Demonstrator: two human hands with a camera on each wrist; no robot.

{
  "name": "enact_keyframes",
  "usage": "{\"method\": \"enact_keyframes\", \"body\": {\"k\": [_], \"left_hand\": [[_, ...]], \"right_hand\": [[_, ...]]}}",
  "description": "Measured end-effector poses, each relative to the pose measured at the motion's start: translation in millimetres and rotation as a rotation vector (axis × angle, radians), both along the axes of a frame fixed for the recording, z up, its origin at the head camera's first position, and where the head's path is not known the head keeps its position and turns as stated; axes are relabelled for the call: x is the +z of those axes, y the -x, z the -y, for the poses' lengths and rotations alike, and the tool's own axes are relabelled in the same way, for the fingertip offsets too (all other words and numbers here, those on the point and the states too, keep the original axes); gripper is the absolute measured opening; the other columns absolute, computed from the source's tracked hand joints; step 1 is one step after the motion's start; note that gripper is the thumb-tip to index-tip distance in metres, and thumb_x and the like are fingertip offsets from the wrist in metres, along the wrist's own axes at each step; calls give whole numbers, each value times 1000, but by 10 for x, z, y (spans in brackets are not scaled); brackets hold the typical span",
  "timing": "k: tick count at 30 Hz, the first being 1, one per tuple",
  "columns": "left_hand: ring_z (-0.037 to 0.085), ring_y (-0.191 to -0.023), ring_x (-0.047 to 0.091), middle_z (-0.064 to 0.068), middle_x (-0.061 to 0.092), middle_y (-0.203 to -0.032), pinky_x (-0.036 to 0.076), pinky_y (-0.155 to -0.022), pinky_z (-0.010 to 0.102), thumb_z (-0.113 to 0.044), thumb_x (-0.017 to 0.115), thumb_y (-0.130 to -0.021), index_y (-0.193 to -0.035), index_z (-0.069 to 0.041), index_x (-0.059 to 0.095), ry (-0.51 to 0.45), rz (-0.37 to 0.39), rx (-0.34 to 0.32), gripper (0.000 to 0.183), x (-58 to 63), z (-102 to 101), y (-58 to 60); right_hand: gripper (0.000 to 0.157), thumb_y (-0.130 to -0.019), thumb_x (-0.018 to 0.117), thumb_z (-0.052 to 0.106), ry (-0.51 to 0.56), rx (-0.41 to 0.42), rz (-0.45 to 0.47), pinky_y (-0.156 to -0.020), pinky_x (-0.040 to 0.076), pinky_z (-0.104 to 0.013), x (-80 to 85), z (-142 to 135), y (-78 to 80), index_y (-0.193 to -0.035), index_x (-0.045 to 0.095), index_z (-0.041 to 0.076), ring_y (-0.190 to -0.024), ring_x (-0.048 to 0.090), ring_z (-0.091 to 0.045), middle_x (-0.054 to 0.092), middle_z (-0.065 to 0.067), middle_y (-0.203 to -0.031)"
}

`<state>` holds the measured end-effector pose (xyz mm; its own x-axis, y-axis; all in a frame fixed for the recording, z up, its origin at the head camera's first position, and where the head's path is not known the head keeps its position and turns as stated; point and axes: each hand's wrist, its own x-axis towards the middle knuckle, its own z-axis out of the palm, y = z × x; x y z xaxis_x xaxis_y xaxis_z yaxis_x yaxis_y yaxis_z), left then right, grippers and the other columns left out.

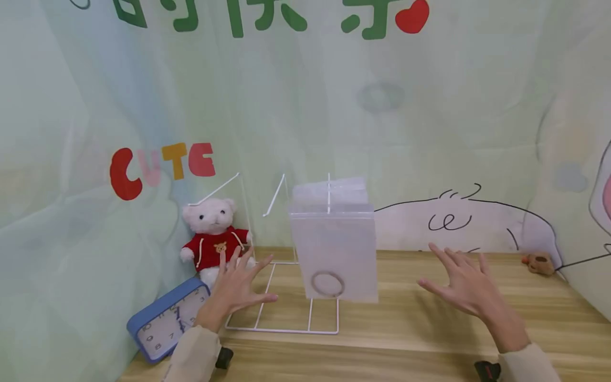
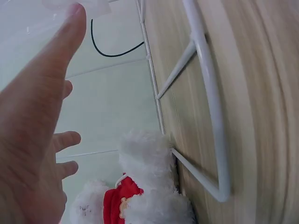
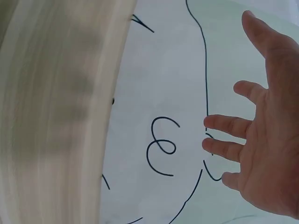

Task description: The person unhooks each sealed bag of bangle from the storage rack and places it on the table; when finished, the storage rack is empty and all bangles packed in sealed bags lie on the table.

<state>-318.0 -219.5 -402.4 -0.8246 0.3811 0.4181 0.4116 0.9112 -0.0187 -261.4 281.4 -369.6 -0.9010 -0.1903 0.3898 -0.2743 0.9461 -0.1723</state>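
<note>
A white wire rack [image 1: 281,331] stands on the wooden table, with several hooks along its top. From its right hook hangs a clear zip bag [image 1: 341,249], a thin ring [image 1: 328,284] showing near its bottom; more bags hang behind. My left hand [image 1: 237,284] is spread in the air at the rack's left side, in front of the teddy bear [image 1: 210,217] in a red hoodie. In the left wrist view the rack's base bar [image 2: 212,102] lies beside that hand. Fingers spread, my right hand [image 1: 465,289] hovers above the table, right of the bag, holding nothing.
A blue-framed clock [image 1: 167,318] leans at the left, close to my left forearm. At the table's back right lies a small brown figure [image 1: 539,263]. A printed cloth [image 1: 429,132] hangs along the back and sides of the wooden table [image 1: 396,329].
</note>
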Motion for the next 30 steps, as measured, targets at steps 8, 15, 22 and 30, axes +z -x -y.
{"method": "enact_keyframes", "body": {"k": [8,15,22,30], "left_hand": [[44,-129,47,22,56,-136,23,-107,69,-74,67,-74,-145,-19,54,-39,124,-27,91,-14,7,0],[45,-119,56,23,60,-131,35,-101,67,-63,74,-78,-144,-12,54,-90,181,-124,86,-74,14,46],[46,-121,53,25,56,-136,44,-92,63,-41,76,-87,-147,-12,51,-147,375,-271,71,-37,-16,55],[42,-119,57,22,60,-131,47,-92,57,-38,78,-87,-139,-7,58,-162,416,-360,64,-78,-75,69]], "right_hand": [[83,-91,64,57,18,79,-54,-105,22,-70,69,128,10,-154,37,10,-126,48,-50,50,-27,-142],[71,-93,65,51,33,148,-78,-97,37,-65,200,270,32,-149,45,11,-117,57,-46,59,-21,-135],[45,-96,69,30,107,288,-91,-94,46,-56,346,472,100,-133,62,6,-111,64,-33,67,-10,-126],[29,-96,67,8,229,420,-89,-92,50,-48,426,676,142,-125,68,7,-110,66,-26,70,-5,-121]]}}
